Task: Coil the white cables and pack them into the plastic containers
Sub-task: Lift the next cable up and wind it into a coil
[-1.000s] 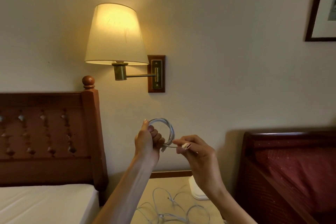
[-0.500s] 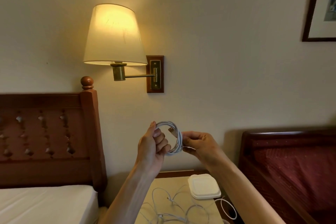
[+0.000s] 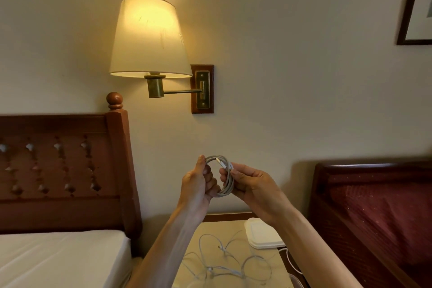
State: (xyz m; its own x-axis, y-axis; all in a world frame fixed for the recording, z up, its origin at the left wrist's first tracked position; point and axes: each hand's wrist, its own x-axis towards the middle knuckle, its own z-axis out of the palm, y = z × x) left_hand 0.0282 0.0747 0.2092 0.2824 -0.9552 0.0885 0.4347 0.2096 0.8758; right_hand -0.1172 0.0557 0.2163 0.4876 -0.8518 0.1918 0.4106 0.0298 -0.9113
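Coiled white cable (image 3: pixel 225 176) held up before the wall, above the nightstand (image 3: pixel 236 225) | left hand (image 3: pixel 197 188) curled round its left side, right hand (image 3: pixel 253 186) pinching its right side | we judge it light, limp, springy: grip across all loops | loose cables (image 3: pixel 224 262) and closed container (image 3: pixel 263 236) lie below.

The headboard (image 3: pixel 65 170) is dark polished wood. The lamp shade (image 3: pixel 149 37) looks like matt cloth, its arm (image 3: pixel 182 92) brass metal. The coiled cable (image 3: pixel 225 177) is smooth white plastic.
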